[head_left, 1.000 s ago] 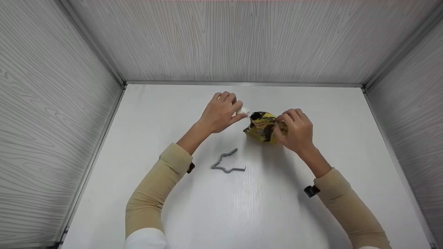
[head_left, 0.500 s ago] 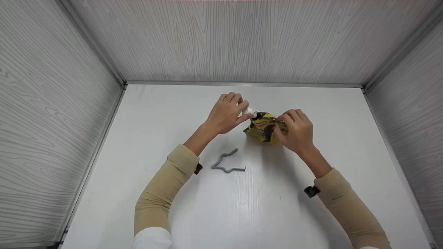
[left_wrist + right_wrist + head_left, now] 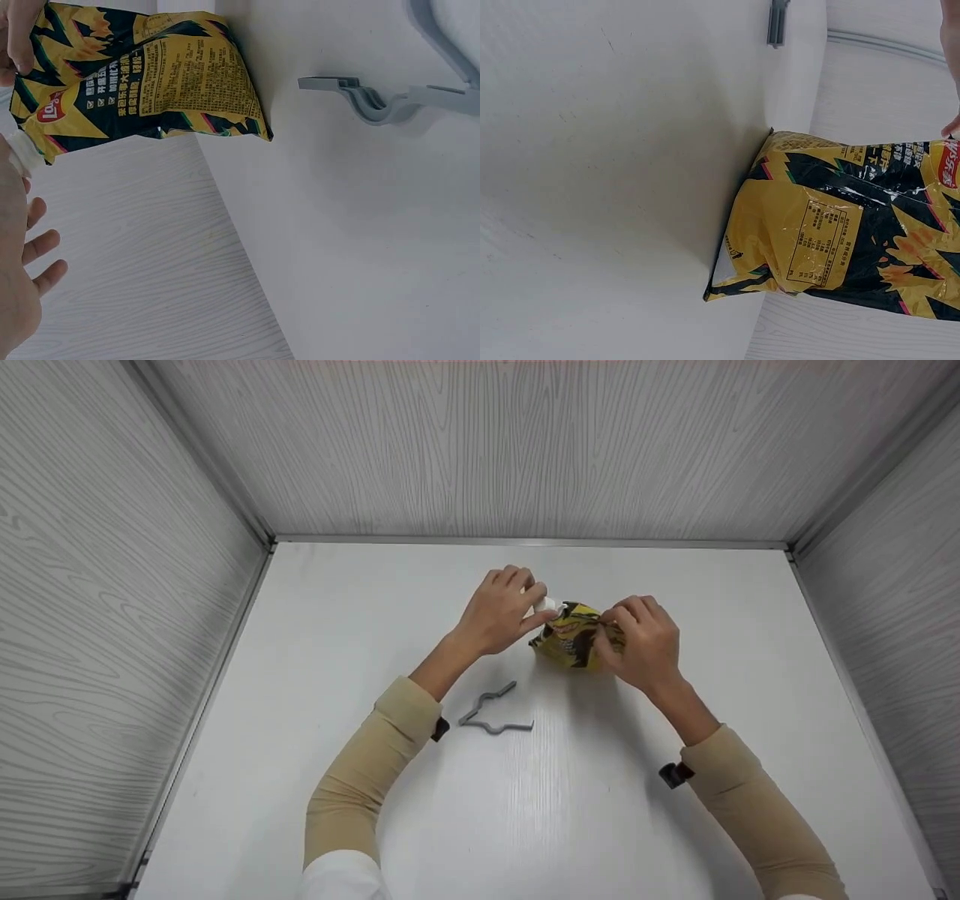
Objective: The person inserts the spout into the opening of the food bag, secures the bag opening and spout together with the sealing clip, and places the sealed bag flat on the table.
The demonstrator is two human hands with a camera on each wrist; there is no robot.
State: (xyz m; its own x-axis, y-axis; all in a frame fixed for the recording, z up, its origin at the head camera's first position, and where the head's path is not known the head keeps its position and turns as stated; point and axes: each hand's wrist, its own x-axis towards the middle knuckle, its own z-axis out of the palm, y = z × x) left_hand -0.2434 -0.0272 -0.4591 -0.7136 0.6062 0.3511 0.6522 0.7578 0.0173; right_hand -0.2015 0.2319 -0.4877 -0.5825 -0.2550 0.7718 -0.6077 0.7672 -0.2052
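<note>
A yellow and black snack bag (image 3: 574,649) stands upright on the table, its printed front filling much of both wrist views. My right hand (image 3: 643,641) pinches its top edge on the right. At the top left corner of the bag, my left hand (image 3: 501,611) holds a white, round spout-like piece (image 3: 26,150) between thumb and fingers. That piece meets the bag's upper edge; how far it sits inside the opening is hidden. Nearer the person lies a grey hinged bag clip (image 3: 495,727), spread apart, with a curved bend in each arm.
The white table (image 3: 480,810) has a metal edge strip (image 3: 525,542) at the back. Wood-grain panels (image 3: 480,450) rise behind it and on both sides. A small black wrist camera (image 3: 675,774) sits at each cuff.
My left hand has moved right with the white spout-like piece, from beside the bag to its upper left corner. The right hand, bag and grey clip have stayed nearly still.
</note>
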